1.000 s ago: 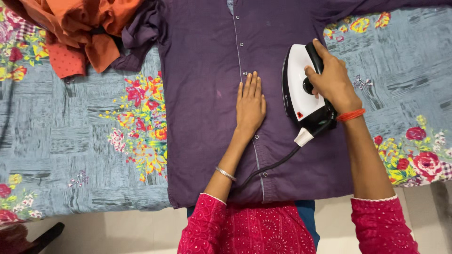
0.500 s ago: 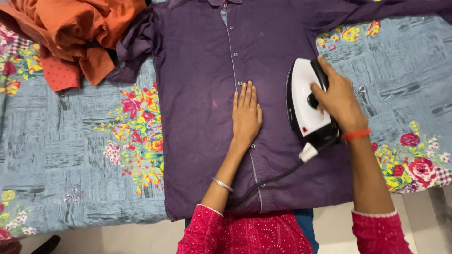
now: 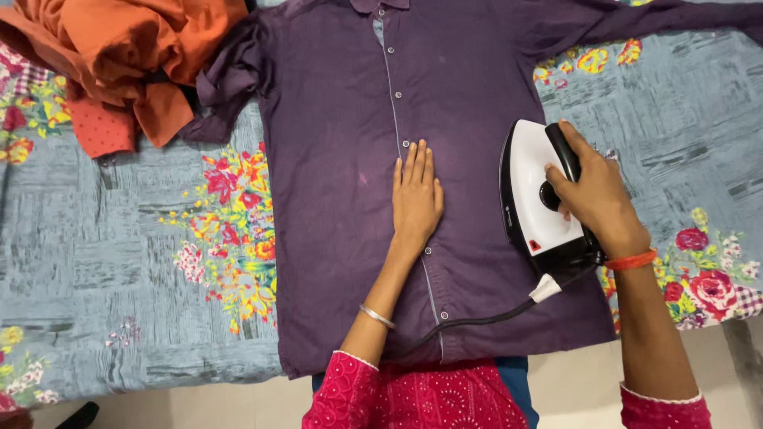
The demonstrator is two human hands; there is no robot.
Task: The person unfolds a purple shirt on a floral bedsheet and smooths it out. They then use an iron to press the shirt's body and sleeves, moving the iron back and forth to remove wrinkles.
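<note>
The purple shirt (image 3: 342, 159) lay spread flat on a floral bedsheet (image 3: 119, 238). The left hand (image 3: 416, 199) pressed flat on its button placket, fingers together. The right hand (image 3: 596, 195) gripped the handle of a white iron (image 3: 536, 199), which rested on the shirt's side beside the left hand.

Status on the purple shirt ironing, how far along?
Done: the purple shirt lies buttoned and spread flat on the floral sheet. In hand: the right hand grips the white iron on the shirt's side panel near the hem, while the left hand presses flat beside the button placket. Left: one sleeve is bunched, and the orange clothes lie crumpled.
</note>
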